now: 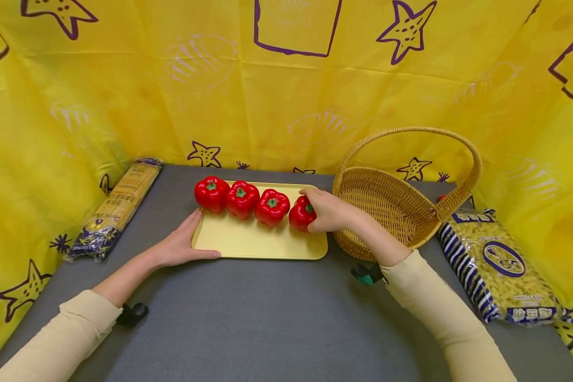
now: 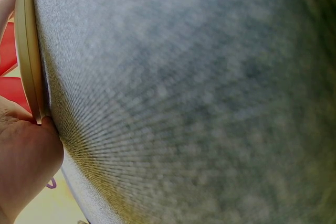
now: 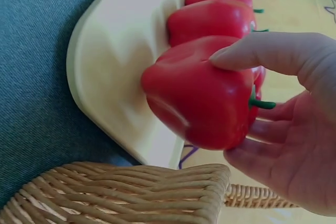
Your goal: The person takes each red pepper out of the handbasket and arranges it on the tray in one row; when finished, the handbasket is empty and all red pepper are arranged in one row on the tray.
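A pale yellow tray [image 1: 262, 244] lies on the grey table with several red bell peppers in a row along its back half. My right hand [image 1: 331, 210] grips the rightmost bell pepper [image 1: 300, 215], thumb on one side and fingers on the other. In the right wrist view, this bell pepper [image 3: 199, 95] shows its green stem towards the palm. The other bell peppers [image 1: 272, 207] stand to its left, stems up. My left hand [image 1: 179, 245] rests at the tray's left end, fingers and thumb spread along its edge. The left wrist view shows the tray's rim [image 2: 29, 51] beside that hand.
A wicker basket [image 1: 387, 207] with a tall handle stands just right of the tray, partly behind my right forearm. A bag of pasta [image 1: 506, 265] lies at the far right. A packet of spaghetti [image 1: 119, 207] lies at the left. Yellow patterned cloth [image 1: 267, 106] hangs behind.
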Action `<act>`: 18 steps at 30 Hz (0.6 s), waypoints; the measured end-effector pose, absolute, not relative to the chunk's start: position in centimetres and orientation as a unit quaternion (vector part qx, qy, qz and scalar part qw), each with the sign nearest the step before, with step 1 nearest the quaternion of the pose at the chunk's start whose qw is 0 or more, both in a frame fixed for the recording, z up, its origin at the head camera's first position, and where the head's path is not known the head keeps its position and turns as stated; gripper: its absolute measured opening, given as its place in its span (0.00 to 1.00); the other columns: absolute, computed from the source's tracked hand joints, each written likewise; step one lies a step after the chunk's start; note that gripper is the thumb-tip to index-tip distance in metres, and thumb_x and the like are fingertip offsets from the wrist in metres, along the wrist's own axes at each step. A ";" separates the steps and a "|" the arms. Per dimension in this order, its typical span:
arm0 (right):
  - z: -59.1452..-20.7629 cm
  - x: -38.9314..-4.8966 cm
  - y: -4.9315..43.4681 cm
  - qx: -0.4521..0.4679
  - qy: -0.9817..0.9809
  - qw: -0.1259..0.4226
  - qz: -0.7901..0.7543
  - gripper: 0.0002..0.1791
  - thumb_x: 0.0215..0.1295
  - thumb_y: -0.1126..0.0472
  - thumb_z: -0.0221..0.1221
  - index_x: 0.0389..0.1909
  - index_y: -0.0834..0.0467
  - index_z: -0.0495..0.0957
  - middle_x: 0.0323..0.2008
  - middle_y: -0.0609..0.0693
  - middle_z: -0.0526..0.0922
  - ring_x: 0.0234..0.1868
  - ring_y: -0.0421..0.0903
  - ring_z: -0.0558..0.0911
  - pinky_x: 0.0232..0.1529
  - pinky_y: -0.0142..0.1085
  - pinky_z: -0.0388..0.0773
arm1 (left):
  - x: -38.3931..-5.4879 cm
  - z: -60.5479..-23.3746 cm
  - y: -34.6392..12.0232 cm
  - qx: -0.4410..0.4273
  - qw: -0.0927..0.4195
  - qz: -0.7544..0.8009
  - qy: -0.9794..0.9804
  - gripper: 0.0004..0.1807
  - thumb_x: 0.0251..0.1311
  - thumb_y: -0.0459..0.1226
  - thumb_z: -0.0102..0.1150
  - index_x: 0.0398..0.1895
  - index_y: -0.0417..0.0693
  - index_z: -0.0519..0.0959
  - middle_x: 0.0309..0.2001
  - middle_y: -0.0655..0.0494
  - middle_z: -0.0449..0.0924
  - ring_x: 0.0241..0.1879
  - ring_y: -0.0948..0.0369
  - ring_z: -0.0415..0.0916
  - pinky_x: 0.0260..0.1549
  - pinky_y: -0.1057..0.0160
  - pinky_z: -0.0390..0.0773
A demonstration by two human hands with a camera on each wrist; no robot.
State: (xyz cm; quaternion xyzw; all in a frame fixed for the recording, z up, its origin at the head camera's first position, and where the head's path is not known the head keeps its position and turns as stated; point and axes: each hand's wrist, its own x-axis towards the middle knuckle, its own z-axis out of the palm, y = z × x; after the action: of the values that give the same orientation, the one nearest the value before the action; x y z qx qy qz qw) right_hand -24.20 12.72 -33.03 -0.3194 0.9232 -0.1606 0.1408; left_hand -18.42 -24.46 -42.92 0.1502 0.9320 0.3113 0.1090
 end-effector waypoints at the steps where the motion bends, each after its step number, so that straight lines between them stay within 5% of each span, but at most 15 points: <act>1: -33.1 -24.4 12.7 -0.319 0.923 0.144 -0.158 0.47 0.49 0.63 0.69 0.69 0.70 0.57 0.60 0.63 0.70 0.57 0.55 0.73 0.59 0.45 0.71 | -18.4 -42.9 -24.5 0.150 0.109 0.311 0.932 0.70 0.47 0.62 0.69 0.77 0.42 0.31 0.77 0.39 0.32 0.74 0.41 0.37 0.66 0.35 0.49; 18: -33.3 -25.6 11.9 -0.314 0.923 0.169 -0.147 0.46 0.54 0.62 0.66 0.71 0.66 0.55 0.65 0.63 0.65 0.63 0.59 0.65 0.62 0.47 0.67 | -18.6 -43.0 -24.5 0.150 0.110 0.308 0.933 0.70 0.47 0.62 0.69 0.77 0.42 0.30 0.77 0.40 0.31 0.74 0.42 0.36 0.66 0.36 0.48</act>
State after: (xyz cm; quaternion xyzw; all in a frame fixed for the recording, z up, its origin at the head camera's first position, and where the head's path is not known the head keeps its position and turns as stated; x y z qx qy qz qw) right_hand -25.57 11.95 -33.29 -0.3137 0.9226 -0.1475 0.1693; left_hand -18.56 -24.49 -43.03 0.1503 0.9329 0.3081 0.1103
